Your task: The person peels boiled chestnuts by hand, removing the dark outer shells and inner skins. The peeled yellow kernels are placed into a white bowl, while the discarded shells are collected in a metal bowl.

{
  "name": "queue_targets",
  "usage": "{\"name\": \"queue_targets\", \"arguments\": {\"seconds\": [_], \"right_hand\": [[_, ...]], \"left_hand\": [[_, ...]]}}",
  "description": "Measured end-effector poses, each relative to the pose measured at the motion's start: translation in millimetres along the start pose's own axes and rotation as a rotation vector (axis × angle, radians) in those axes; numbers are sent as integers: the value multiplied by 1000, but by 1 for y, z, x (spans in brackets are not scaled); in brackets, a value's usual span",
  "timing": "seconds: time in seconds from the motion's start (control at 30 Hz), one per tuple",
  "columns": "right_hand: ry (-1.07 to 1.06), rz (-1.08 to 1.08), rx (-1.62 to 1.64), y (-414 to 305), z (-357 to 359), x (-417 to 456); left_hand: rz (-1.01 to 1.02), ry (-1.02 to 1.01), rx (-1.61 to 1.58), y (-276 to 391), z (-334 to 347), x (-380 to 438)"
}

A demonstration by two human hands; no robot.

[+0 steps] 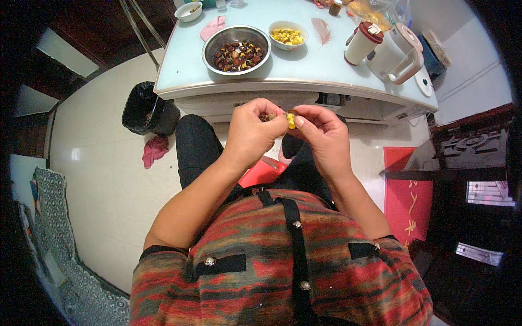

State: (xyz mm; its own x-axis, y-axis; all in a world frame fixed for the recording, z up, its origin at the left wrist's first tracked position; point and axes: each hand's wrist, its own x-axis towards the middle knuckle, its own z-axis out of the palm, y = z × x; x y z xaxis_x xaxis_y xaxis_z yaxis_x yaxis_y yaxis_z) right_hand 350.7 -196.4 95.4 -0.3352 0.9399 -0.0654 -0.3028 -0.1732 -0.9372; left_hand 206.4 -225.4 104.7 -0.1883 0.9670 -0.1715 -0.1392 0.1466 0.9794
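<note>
Both hands meet above my lap, just in front of the table edge. Between the fingertips of my right hand (326,136) is a yellow chestnut (291,120) with some brown shell on its upper side. My left hand (255,130) pinches at that chestnut's edge with thumb and forefinger, and dark brown shell pieces (267,117) show inside its curled fingers. On the table, a steel basin (207,61) holds many brown chestnuts, several cut open to yellow. To its right stands a white bowl (288,46) filled with peeled yellow chestnuts.
A black-lined waste bin (140,108) stands on the floor at left, with a pink cloth (155,151) beside it. The glass-topped table (183,77) also carries a lidded cup (363,44), an electric kettle (395,59), a feather (322,30) and a small bowl (189,16).
</note>
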Motion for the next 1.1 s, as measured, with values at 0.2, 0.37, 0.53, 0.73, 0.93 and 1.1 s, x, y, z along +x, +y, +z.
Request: {"name": "queue_targets", "arguments": {"seconds": [0.2,0.37,0.53,0.73,0.93,1.1], "right_hand": [[-52,2,-71,0,-2,1],[-44,170,374,1,-8,8],[-149,243,624,-4,-22,13],[-197,315,619,2,-19,12],[-175,285,454,-3,-17,10],[-132,234,248,-6,-12,7]], "left_hand": [[-37,12,-41,-4,0,-1],[-4,61,-74,-4,-3,1],[-169,-112,-463,-1,-32,6],[-188,-358,-691,-12,-41,8],[-196,-292,-596,-10,-39,10],[-135,-161,-309,-6,-30,4]]}}
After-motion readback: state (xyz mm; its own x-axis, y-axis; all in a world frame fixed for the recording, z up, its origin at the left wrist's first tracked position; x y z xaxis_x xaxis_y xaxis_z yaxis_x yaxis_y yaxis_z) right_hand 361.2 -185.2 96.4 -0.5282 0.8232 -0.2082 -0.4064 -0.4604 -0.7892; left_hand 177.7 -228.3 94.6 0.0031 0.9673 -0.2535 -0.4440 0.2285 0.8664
